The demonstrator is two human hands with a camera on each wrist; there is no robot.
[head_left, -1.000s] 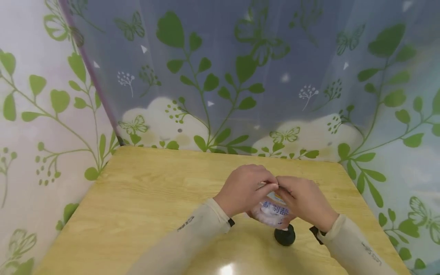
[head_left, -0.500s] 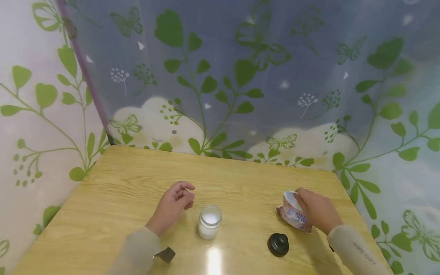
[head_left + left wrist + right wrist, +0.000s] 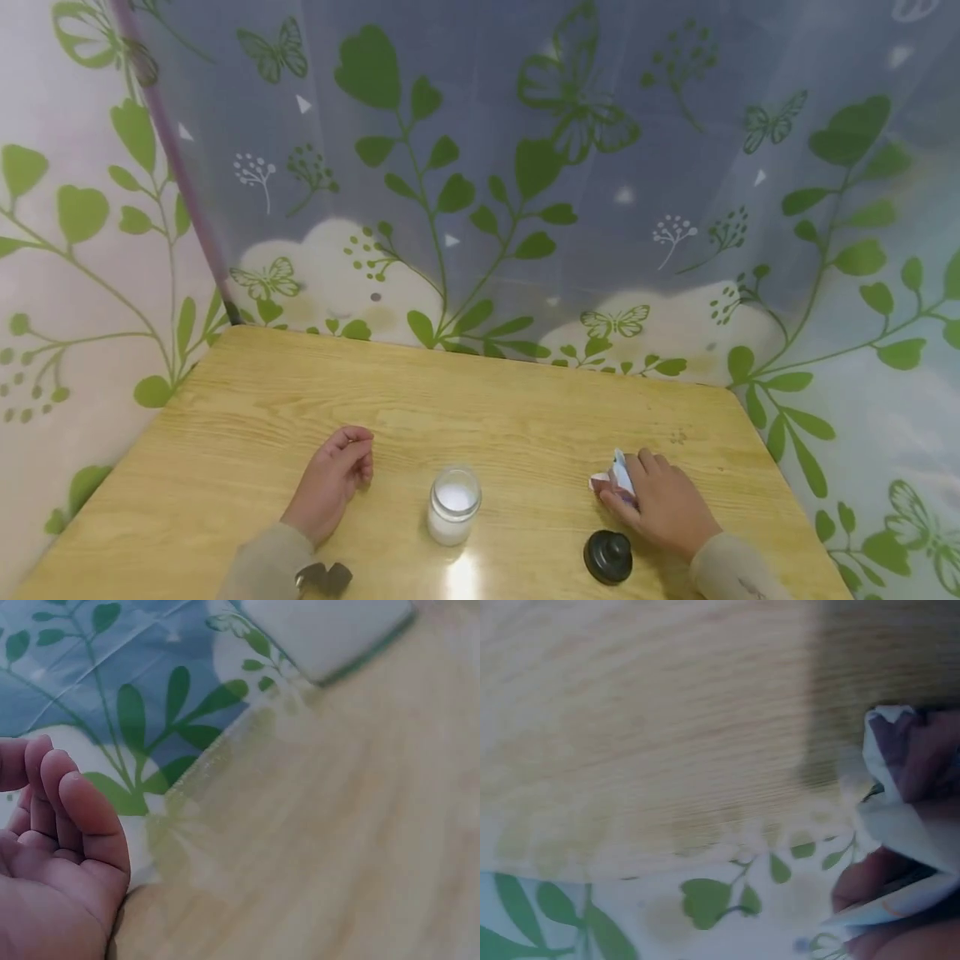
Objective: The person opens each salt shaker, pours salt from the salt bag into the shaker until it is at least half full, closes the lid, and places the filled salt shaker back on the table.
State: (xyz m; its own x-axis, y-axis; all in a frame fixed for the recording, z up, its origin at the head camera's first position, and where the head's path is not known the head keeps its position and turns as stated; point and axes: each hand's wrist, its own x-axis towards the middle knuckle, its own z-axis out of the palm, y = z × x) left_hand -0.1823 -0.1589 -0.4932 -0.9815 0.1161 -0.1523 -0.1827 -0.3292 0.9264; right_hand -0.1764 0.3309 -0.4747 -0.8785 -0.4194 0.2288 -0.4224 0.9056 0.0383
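Note:
A glass jar [image 3: 453, 507] with white contents stands uncovered on the wooden table [image 3: 390, 392]; part of a clear, white-filled container [image 3: 337, 630] shows at the top of the left wrist view. My left hand [image 3: 328, 487] lies to the jar's left, fingers loosely curled around nothing. To the jar's right, my right hand [image 3: 663, 504] grips a crumpled printed plastic packet [image 3: 619, 475] low over the table. Folds of the packet [image 3: 907, 832] stick out between the fingers in the right wrist view. A black knobbed lid [image 3: 608, 557] lies just in front of that hand.
Patterned curtains [image 3: 480, 183] with green leaves and butterflies hang behind the table and at both sides. A black strap [image 3: 326, 577] hangs at the left cuff. Bare tabletop stretches behind the jar.
Both hands were together at the packet; they then parted. The left hand moved left, revealing the jar. The right hand carried the packet right and lower, and the packet is now more crumpled.

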